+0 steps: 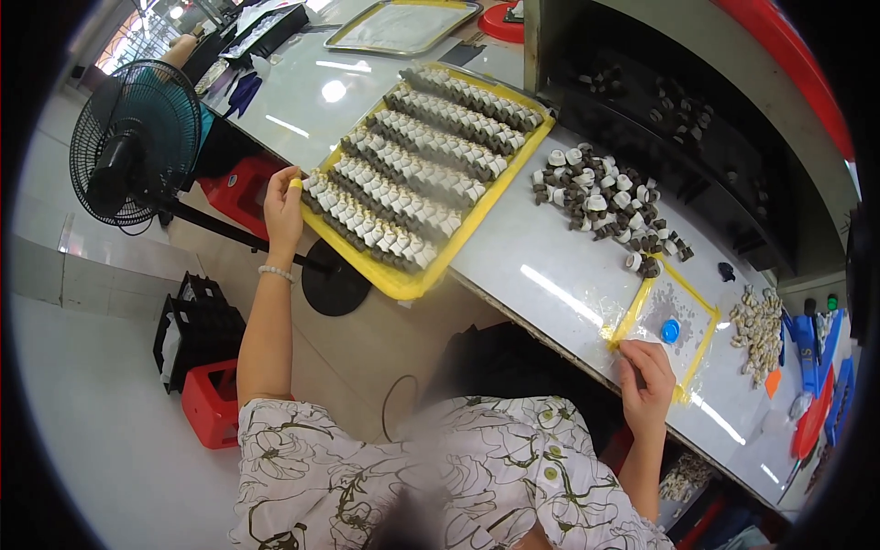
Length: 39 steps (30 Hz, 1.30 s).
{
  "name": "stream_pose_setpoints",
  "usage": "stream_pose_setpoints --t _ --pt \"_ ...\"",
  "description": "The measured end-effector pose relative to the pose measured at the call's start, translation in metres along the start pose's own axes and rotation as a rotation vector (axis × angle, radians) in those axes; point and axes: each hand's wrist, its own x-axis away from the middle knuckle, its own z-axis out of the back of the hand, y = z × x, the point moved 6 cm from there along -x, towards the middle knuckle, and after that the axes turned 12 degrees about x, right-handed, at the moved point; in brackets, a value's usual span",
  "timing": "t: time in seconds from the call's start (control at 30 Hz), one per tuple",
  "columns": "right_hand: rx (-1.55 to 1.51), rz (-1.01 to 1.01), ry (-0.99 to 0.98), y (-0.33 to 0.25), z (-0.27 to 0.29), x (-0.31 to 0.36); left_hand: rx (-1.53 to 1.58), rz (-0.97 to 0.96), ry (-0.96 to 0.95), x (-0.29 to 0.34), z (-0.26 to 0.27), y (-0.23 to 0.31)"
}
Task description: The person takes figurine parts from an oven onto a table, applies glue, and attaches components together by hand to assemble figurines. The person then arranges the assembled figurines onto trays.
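A large yellow tray [414, 282] juts over the table's near edge, filled with several rows of small white-and-dark pieces. My left hand [283, 207] grips its left corner, with a yellow cot on one fingertip. My right hand [645, 378] holds the near corner of a small yellow-rimmed tray [629, 317], which carries a blue cap [670, 330]. Between the two trays lies a loose heap of white and dark pieces [606, 203] on the pale table [550, 266].
A black fan [136, 145] on a stand is at the left. Red stools [212, 403] and a black crate [188, 323] sit on the floor. A metal tray [403, 26] lies at the back. A pile of pale pieces [759, 330] and blue and red items lie at the right. A dark bin [678, 119] stands behind the heap.
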Motion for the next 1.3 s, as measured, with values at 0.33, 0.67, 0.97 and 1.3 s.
stream_pose_setpoints --t 0.33,0.67,0.97,1.3 --pt "-0.039 0.03 0.091 0.008 0.017 0.007 0.122 -0.198 0.028 0.035 -0.07 0.118" --pt "0.327 -0.34 0.357 0.08 0.114 0.041 0.102 -0.403 -0.784 0.159 -0.352 0.213" --pt "0.476 -0.506 0.321 0.129 0.14 0.034 -0.086 -0.245 -0.954 0.169 -0.356 0.191" --pt "0.542 -0.495 0.194 0.135 0.119 0.0 -0.01 -0.333 -1.093 0.174 -0.326 0.205"
